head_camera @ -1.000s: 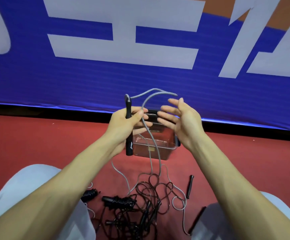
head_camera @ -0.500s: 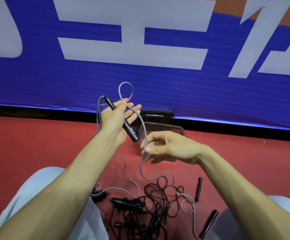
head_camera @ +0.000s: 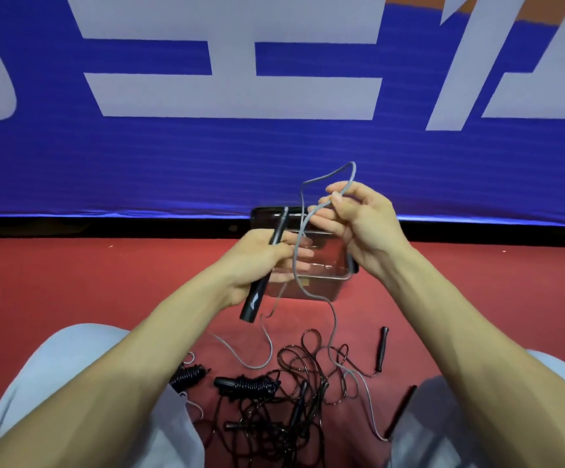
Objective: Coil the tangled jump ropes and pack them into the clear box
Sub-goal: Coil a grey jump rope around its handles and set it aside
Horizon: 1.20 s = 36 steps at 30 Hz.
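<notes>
My left hand [head_camera: 261,265] grips the black handle [head_camera: 257,295] of a grey jump rope, the handle tilted with its lower end toward me. My right hand [head_camera: 359,221] pinches the grey cord [head_camera: 311,214] up high, so a loop stands above the fingers. From there the cord hangs down past the clear box [head_camera: 328,285] to the floor. The box stands open on the red floor behind my hands, partly hidden by them. A tangle of black ropes [head_camera: 291,393] lies between my knees.
A blue banner wall [head_camera: 173,163] rises just behind the box. Loose black handles [head_camera: 381,347] lie on the red floor to the right of the tangle, and a coiled black rope [head_camera: 244,385] lies to its left. My knees [head_camera: 71,366] frame the pile.
My right hand has risen from low beside the box to above it, lifting the grey cord into a loop. The left hand has dropped a little and turned the handle.
</notes>
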Each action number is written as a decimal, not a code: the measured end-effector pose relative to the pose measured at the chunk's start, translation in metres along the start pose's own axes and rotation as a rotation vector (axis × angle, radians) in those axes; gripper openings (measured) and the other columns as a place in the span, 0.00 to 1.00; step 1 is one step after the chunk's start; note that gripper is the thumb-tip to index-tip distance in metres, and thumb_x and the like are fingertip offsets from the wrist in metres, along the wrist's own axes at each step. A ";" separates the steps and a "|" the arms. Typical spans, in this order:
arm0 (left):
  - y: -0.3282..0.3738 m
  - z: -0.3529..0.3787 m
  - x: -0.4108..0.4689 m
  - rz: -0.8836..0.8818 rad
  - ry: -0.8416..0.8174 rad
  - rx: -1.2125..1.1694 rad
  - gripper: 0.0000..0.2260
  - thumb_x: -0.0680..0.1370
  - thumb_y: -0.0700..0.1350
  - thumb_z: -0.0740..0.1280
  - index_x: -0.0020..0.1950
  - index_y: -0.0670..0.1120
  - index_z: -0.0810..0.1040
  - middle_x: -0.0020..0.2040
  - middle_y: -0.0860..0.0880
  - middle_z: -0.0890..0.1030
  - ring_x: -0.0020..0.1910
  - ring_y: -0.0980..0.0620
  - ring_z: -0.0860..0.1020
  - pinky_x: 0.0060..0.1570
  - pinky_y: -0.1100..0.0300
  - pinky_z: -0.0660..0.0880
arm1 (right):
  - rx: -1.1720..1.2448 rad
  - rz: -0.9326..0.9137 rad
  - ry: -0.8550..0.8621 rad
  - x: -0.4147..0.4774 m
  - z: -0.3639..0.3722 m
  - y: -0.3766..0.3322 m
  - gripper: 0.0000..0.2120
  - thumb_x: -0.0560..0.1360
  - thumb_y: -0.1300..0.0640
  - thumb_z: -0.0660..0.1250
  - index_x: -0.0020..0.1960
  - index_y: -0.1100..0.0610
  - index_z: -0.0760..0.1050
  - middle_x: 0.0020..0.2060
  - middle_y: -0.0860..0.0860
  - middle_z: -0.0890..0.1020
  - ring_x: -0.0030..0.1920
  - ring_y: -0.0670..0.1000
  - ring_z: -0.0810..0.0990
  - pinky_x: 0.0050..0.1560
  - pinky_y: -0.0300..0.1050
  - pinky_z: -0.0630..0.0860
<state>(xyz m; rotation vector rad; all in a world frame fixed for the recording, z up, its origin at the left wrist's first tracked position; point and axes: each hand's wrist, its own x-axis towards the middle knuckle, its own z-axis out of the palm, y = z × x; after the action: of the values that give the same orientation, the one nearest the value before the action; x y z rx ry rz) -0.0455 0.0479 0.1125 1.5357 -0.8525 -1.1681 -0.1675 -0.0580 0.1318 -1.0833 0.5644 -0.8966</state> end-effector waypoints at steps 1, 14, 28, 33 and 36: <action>-0.004 0.005 -0.003 -0.024 -0.047 0.019 0.10 0.81 0.36 0.62 0.57 0.43 0.80 0.54 0.44 0.85 0.53 0.47 0.84 0.56 0.54 0.80 | 0.048 0.012 0.044 0.000 -0.007 0.002 0.07 0.80 0.70 0.57 0.47 0.63 0.72 0.35 0.58 0.78 0.34 0.52 0.84 0.37 0.43 0.82; 0.000 0.019 -0.017 0.195 -0.106 -0.235 0.04 0.81 0.38 0.63 0.52 0.41 0.78 0.43 0.43 0.85 0.47 0.45 0.85 0.46 0.58 0.82 | -0.144 0.276 0.018 -0.008 -0.018 0.009 0.13 0.83 0.57 0.57 0.56 0.64 0.75 0.40 0.55 0.82 0.32 0.50 0.83 0.32 0.41 0.80; 0.019 -0.018 0.019 0.281 0.001 -0.651 0.04 0.83 0.40 0.60 0.53 0.41 0.74 0.43 0.47 0.85 0.50 0.47 0.85 0.48 0.57 0.82 | -0.641 0.347 -0.298 -0.012 -0.009 0.037 0.30 0.79 0.36 0.50 0.45 0.56 0.81 0.41 0.48 0.84 0.41 0.45 0.81 0.46 0.40 0.77; 0.015 -0.020 0.026 0.269 0.098 -0.668 0.06 0.83 0.40 0.60 0.54 0.39 0.74 0.44 0.44 0.85 0.50 0.46 0.85 0.45 0.57 0.82 | -0.625 0.317 -0.384 -0.013 -0.015 0.033 0.13 0.83 0.60 0.55 0.45 0.59 0.75 0.39 0.52 0.81 0.37 0.49 0.83 0.50 0.54 0.79; 0.008 -0.019 0.031 0.243 0.195 -0.486 0.08 0.84 0.42 0.60 0.58 0.39 0.74 0.50 0.38 0.83 0.49 0.45 0.85 0.46 0.57 0.82 | -0.550 0.229 -0.240 -0.010 -0.011 0.029 0.13 0.84 0.61 0.54 0.45 0.59 0.75 0.39 0.54 0.80 0.37 0.49 0.83 0.41 0.50 0.81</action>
<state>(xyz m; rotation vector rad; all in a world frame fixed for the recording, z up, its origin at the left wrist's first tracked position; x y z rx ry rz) -0.0184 0.0226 0.1135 1.0911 -0.5535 -0.9432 -0.1711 -0.0499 0.1009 -1.5597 0.7372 -0.4050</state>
